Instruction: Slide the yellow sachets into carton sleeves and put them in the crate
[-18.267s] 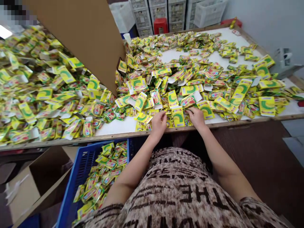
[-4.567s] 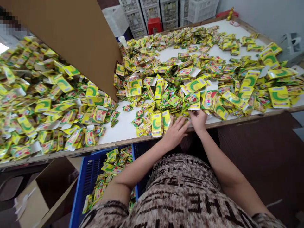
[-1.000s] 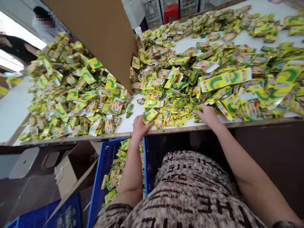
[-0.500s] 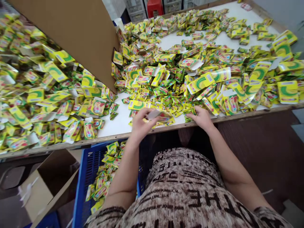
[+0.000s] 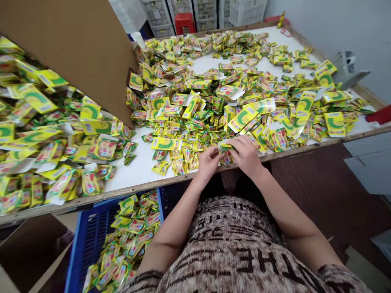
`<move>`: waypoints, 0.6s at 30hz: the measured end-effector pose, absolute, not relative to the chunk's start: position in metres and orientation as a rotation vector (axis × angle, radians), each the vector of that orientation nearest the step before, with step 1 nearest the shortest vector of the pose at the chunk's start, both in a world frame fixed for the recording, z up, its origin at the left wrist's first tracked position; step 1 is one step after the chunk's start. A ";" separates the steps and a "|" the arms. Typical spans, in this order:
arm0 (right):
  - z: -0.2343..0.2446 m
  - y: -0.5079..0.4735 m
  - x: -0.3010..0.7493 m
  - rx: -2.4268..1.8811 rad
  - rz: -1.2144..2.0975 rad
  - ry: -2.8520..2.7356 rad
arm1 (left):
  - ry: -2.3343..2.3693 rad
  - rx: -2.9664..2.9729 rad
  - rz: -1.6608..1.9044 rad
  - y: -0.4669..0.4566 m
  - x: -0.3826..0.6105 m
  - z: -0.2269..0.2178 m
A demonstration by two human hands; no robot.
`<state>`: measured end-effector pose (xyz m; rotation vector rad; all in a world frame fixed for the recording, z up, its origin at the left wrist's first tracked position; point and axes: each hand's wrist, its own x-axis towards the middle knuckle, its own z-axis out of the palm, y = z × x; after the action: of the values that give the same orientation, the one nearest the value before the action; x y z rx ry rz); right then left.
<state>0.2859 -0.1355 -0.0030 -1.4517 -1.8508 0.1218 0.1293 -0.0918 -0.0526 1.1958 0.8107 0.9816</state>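
Holding a small yellow carton [image 5: 225, 145] low over the front edge of the white table [image 5: 125, 175].
Gripping the carton in the right hand [image 5: 246, 154], with fingers closed over the top; bringing the left hand [image 5: 209, 160] right up to the other end (impossible to tell whether pinching or merely touching). Probably best to press lightly, so as not to crease the thin card, and to keep clear of the loose sachets [image 5: 180, 165] just beside.

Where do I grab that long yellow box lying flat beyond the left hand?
From above, I think: pinch the long yellow box by its two long edges, near the middle. It lies flat, its printed face is uncovered, and small packets crowd its near side.
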 end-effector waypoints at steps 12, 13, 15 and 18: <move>0.038 -0.124 0.293 -1.712 0.047 -2.391 | 0.782 1.224 0.984 -0.104 0.138 -0.052; 0.035 -0.123 0.294 -1.683 0.024 -2.360 | 0.784 1.173 1.005 -0.105 0.140 -0.051; 0.029 -0.120 0.297 -1.596 -0.019 -2.352 | 0.778 1.100 1.036 -0.107 0.144 -0.049; 0.027 -0.117 0.303 -1.504 -0.003 -2.417 | 0.721 1.070 1.021 -0.106 0.145 -0.045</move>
<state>0.3026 -0.1171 0.0265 -1.5035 -2.4169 -0.0028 0.1450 -0.1061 -0.0454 1.0701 0.7211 1.0210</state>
